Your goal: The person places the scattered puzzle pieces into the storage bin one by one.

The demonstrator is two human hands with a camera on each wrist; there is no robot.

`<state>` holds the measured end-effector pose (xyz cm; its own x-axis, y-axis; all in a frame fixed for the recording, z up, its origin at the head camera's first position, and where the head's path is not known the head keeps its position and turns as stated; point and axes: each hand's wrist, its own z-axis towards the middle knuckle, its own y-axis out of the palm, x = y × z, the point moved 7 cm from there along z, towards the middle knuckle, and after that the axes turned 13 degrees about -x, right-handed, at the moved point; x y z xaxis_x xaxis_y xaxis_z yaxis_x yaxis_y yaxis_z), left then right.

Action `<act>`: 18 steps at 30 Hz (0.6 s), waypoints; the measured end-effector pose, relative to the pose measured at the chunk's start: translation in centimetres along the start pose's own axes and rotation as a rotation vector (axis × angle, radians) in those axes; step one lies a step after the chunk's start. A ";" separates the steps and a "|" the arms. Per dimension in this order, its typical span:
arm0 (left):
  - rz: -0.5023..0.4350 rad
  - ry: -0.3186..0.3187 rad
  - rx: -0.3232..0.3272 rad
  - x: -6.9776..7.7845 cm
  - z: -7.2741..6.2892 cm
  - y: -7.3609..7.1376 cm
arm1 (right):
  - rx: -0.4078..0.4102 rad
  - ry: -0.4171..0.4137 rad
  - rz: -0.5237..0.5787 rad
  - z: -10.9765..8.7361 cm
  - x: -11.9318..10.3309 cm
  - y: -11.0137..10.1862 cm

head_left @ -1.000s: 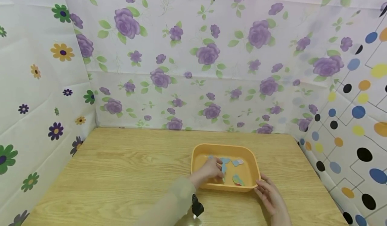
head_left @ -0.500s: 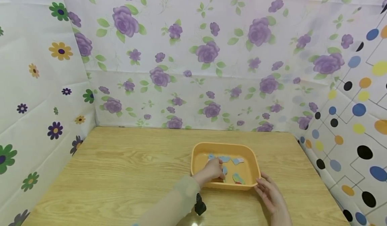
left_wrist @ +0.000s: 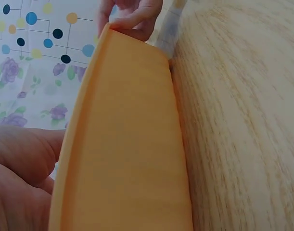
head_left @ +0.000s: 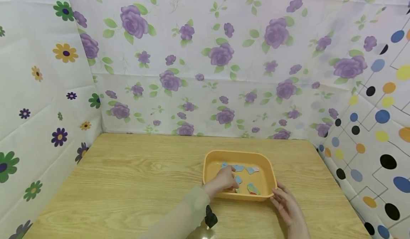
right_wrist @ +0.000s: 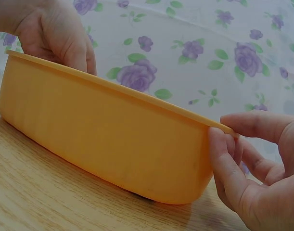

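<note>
An orange plastic tray (head_left: 237,197) with rounded corners stands on the table. In it lie several flat, irregular pieces that look like jigsaw pieces: a blue and pale pink piece (head_left: 252,170), a green, yellow and red piece (head_left: 253,189) and a blue piece (head_left: 238,180) beside my fingers. My left hand (head_left: 223,179) reaches over the near wall with bent fingers pointing down among the pieces. Its fingertips are hidden by the wall in both wrist views, so a grasp cannot be made out. My right hand (right_wrist: 262,173) pinches the rim at the near right corner between thumb and fingers.
The wooden table (head_left: 128,182) extends widely left of the tray. Purple-flowered cloth (head_left: 192,72) hangs along its back edge, with patterned cloths at the left and right sides. A small black device (head_left: 210,217) is at the left wrist.
My left hand shifts slightly within the tray and uncovers more of the blue piece beside its fingers. My right hand stays on the tray's corner.
</note>
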<state>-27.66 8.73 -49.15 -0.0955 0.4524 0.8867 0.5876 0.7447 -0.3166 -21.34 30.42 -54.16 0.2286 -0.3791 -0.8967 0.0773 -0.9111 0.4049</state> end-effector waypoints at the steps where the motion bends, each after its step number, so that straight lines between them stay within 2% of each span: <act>1: 0.012 0.003 -0.004 0.1 -0.1 0.0 | -0.003 -0.003 0.000 0.0 0.0 0.0; 5: 0.132 -0.004 -0.013 0.9 -0.8 -0.3 | -0.015 -0.014 -0.005 0.0 -0.1 -0.1; 10: 0.282 -0.022 0.006 1.8 -1.8 -0.9 | -0.010 -0.011 -0.019 0.0 -0.1 -0.4; 12: 0.312 0.010 0.025 2.3 -2.2 -1.2 | -0.005 -0.012 -0.031 0.0 -0.2 -0.4; 15: 0.361 0.092 0.052 3.1 -3.0 -2.0 | 0.004 -0.012 -0.071 -0.2 -0.4 -0.3; 18: 0.412 0.153 0.075 3.6 -3.9 -2.8 | 0.042 0.006 -0.138 -0.5 -0.8 -0.1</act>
<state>-26.47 6.36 -43.76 0.2577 0.6453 0.7191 0.4910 0.5535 -0.6727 -21.05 30.91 -53.40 0.2248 -0.2485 -0.9422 0.0681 -0.9606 0.2696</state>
